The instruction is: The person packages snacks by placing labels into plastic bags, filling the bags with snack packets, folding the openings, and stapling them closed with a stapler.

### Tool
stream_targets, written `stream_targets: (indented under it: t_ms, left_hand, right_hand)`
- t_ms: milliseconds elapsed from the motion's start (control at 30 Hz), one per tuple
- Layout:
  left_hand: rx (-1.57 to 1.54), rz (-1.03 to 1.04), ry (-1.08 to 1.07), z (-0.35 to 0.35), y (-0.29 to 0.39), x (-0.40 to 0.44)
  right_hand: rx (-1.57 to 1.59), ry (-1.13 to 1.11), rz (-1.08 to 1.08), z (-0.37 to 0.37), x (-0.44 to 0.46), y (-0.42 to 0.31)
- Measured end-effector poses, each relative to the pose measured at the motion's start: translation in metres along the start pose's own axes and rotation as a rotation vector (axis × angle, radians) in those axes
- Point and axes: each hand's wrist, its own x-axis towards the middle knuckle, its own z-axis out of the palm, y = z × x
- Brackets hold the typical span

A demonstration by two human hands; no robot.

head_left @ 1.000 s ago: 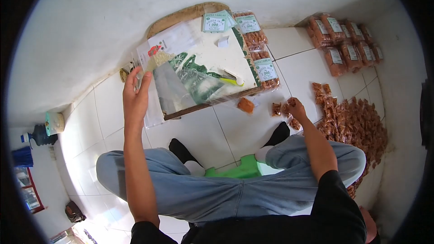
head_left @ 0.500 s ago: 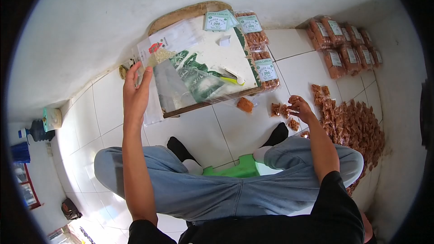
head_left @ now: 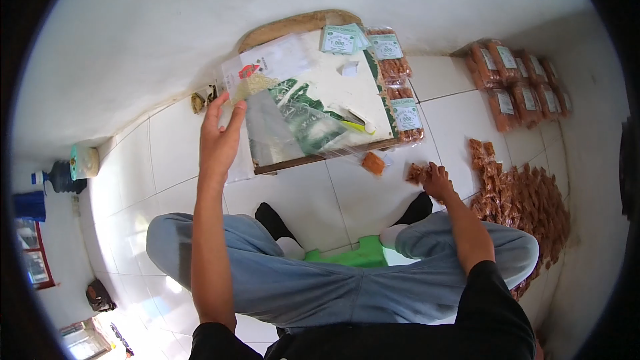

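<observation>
My left hand [head_left: 221, 137] is raised at the left edge of a low table, fingers apart and holding nothing. Right by it lie clear plastic bags [head_left: 267, 127] on the table top. On the floor, my right hand [head_left: 437, 185] is closed over small snack packets, its curled fingers partly hiding them. One brown snack packet [head_left: 415, 173] shows just left of those fingers. Farther left, an orange packet [head_left: 373, 163] lies near the table's front edge. A tool with a yellow-green handle [head_left: 359, 126] rests on the table [head_left: 327, 80].
Green printed labels [head_left: 340, 39] and filled bags [head_left: 404, 115] occupy the table's right side. More filled bags [head_left: 507, 100] are stacked by the wall. A large heap of small packets [head_left: 527, 207] spreads at my right. Between my feet stands a green stool [head_left: 360, 253].
My right hand has come down onto the packets on the floor, from slightly above them. My left hand keeps its open pose by the bags. The whole view has shifted slightly.
</observation>
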Motion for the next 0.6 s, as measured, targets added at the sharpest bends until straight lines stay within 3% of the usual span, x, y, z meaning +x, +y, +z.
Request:
stream_targets:
  t_ms: [167,267,367,467,600]
  left_hand:
    - [0.003,0.075,0.032,0.002,-0.019,0.003]
    - [0.071,0.127,0.047,0.001,-0.018,0.003]
    - [0.063,0.113,0.055,0.0,-0.014,-0.002]
    - [0.068,0.197,0.061,-0.001,-0.014,-0.004]
    - [0.068,0.228,0.052,-0.001,-0.014,-0.01]
  right_hand:
    - [-0.066,-0.04,0.074,-0.002,0.005,-0.014]
    - [0.047,-0.038,0.15,-0.005,0.012,-0.009]
    - [0.31,0.043,0.196,0.0,0.019,-0.003]
    - [0.449,0.267,0.101,0.032,0.037,0.015]
    - [0.421,0.453,0.031,0.039,0.042,-0.013]
